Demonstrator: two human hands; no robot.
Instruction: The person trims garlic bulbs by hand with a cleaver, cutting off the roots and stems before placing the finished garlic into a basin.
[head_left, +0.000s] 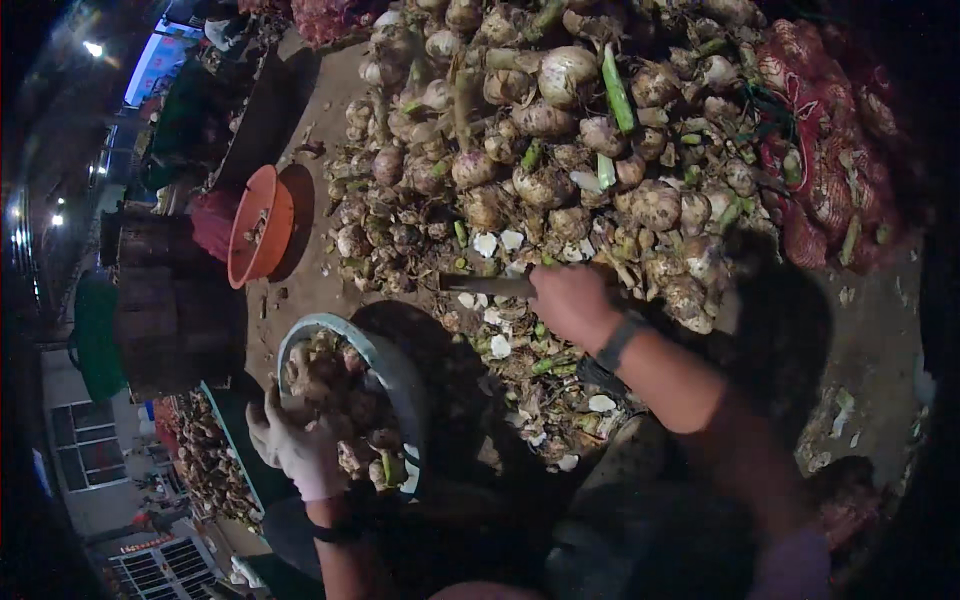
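Observation:
My right hand (574, 304), bare with a dark band at the wrist, grips a knife (486, 284) whose blade points left over cut stalks and pale trimmings (501, 346). Just beyond the blade rises a large heap of soil-stained garlic bulbs (544, 187), some with green stem pieces. A pale blue basin (397, 375), partly in shadow, holds several bulbs (319, 367). At the basin's near left side is my left hand (300, 442) in a whitish glove, its fingers apart and nothing visible in its grasp.
An orange basin (262, 229) stands tilted on the floor (307, 300) at the left. Red mesh sacks (825, 150) full of bulbs lie at the right. More bulbs (214, 465) are heaped at the lower left, near a green-edged sheet.

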